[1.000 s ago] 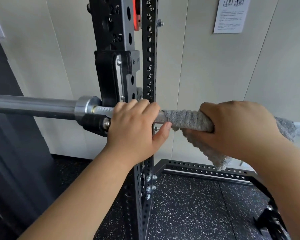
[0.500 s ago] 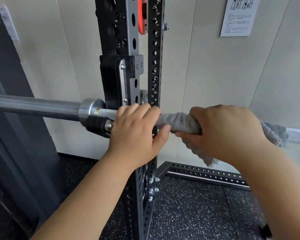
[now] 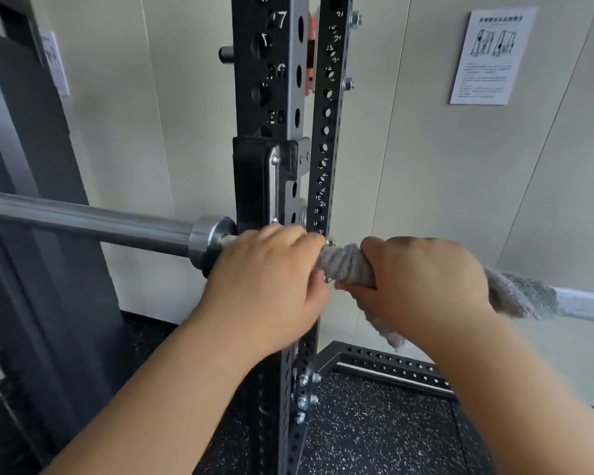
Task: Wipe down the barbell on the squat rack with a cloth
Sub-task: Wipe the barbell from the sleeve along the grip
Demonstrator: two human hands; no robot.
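Note:
A steel barbell (image 3: 90, 221) lies across the black squat rack upright (image 3: 282, 138), its sleeve running off to the left and its knurled shaft (image 3: 583, 303) to the right. My left hand (image 3: 268, 286) is closed around the bar just right of the collar, in front of the upright. A grey cloth (image 3: 347, 265) is wrapped around the shaft, and my right hand (image 3: 422, 286) grips the bar through it. The two hands nearly touch. Loose cloth hangs below and trails out to the right of my right hand.
A perforated black base rail (image 3: 391, 368) of the rack lies on the speckled rubber floor (image 3: 374, 437). A dark panel (image 3: 31, 269) stands at the left. A printed sheet (image 3: 491, 56) hangs on the pale wall behind.
My right hand has slid the cloth leftward along the shaft until it is bunched against my left hand. The left hand has kept its grip by the collar.

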